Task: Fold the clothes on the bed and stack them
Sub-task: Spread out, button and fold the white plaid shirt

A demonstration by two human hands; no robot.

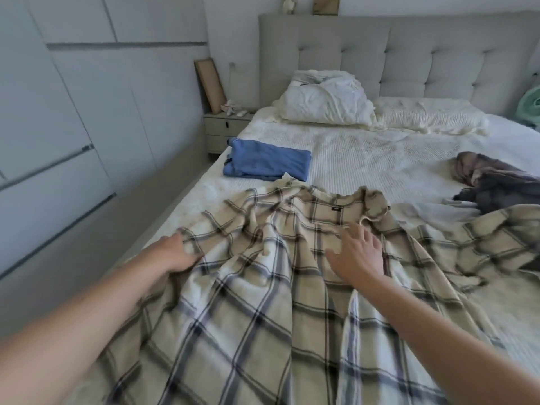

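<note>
**Plaid shirt spread under both hands**

A large beige, white and dark-checked plaid flannel shirt (pixel 263 287) lies rumpled across the white textured bedspread (pixel 365 159), collar end away from the person, and fills the space beneath and between both hands. The left hand (pixel 178 252) sits at the shirt's left edge, its fingers curled down into a bunched fold of the cloth, apparently gripping it. The right hand (pixel 358 252) is spread wide with straight fingers just short of the collar; it holds nothing, and whether the palm presses the cloth or hovers just above it is unclear.

Beyond the left hand, near the bed's left edge, lies a folded blue garment (pixel 267 162), its near corner touching the shirt's collar area. Well to the right of the right hand sits a crumpled heap of dark grey and brown clothes (pixel 493 182), unfolded. Far beyond both hands, crumpled white pillows (pixel 327 100) rest against the grey tufted upholstered headboard (pixel 409 54).
</note>
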